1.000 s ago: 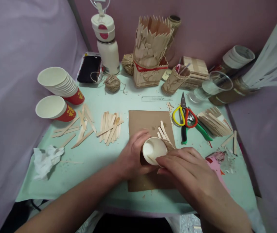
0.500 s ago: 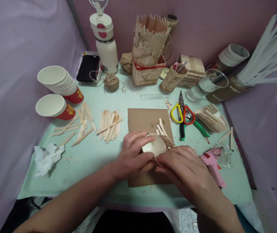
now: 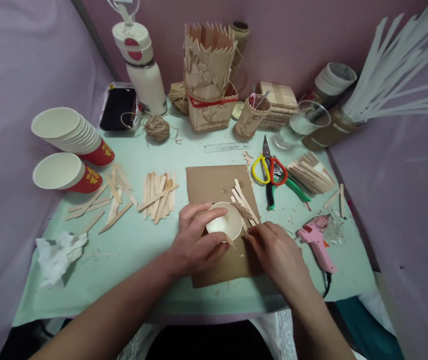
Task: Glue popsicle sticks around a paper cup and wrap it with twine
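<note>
My left hand (image 3: 195, 245) is wrapped round a white paper cup (image 3: 232, 226) whose open mouth faces up towards me. Pointed wooden stick pieces (image 3: 243, 210) line the cup's right side, and another piece (image 3: 231, 242) juts out at the near side by my left thumb. To the right of the cup, my right hand (image 3: 276, 252) has its fingertips pinched together low over the cardboard, at the lower end of a wooden craft stick (image 3: 244, 227). Several loose craft sticks (image 3: 246, 197) lie just beyond those fingers on the brown cardboard sheet (image 3: 210, 182).
On the left are stacked paper cups (image 3: 101, 152), cut sticks (image 3: 114, 205), a stick pile (image 3: 159, 197) and a crumpled tissue (image 3: 58, 255). On the right lie scissors (image 3: 268, 162), green-handled pliers (image 3: 298, 190) and a pink glue gun (image 3: 321, 245). A glass (image 3: 304, 125) stands behind.
My right hand has left the near side of the cup and moved right, down by the loose sticks. My left hand keeps its hold. The whole view has shifted slightly.
</note>
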Motion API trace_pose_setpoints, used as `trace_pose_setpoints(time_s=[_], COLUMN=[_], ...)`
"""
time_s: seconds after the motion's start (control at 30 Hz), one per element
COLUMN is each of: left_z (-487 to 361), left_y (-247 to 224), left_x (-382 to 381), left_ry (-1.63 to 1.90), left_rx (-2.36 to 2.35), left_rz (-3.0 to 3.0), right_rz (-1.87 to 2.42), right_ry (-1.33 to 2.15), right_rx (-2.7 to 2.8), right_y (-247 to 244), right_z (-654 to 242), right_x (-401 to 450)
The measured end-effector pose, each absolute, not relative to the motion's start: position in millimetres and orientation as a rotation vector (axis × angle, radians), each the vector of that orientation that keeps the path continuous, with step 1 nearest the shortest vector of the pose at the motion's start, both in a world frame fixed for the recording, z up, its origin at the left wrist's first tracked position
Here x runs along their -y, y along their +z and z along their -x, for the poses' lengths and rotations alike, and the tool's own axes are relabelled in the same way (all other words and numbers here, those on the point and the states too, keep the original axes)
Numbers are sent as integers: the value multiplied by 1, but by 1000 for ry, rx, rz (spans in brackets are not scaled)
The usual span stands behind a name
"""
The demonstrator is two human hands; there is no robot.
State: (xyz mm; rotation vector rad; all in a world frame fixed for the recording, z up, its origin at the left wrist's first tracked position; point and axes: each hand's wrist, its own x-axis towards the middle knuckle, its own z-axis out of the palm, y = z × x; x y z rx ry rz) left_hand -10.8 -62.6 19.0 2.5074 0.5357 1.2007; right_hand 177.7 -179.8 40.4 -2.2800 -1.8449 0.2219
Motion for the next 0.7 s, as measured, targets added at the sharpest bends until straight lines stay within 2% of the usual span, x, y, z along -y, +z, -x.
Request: trace_pose_setpoints(time_s=[0.23, 0.43, 0.57, 0.7], left_z=[10, 11, 11, 11], left_y=[18, 17, 18, 17], left_x=[62, 62, 62, 62], left_ry=[1204, 1190, 1196, 1174], left_rx=[-537, -538, -513, -539], left_rz=[-2528, -2517, -2500, -2515], right_rz=[2450, 2422, 2401, 2219], right_ry=[26, 19, 52, -87], right_rx=[1839, 1801, 1514, 1264], right_y=[28, 28, 49, 80], right_z=[-162, -168, -188, -204], right_x=[176, 174, 182, 201])
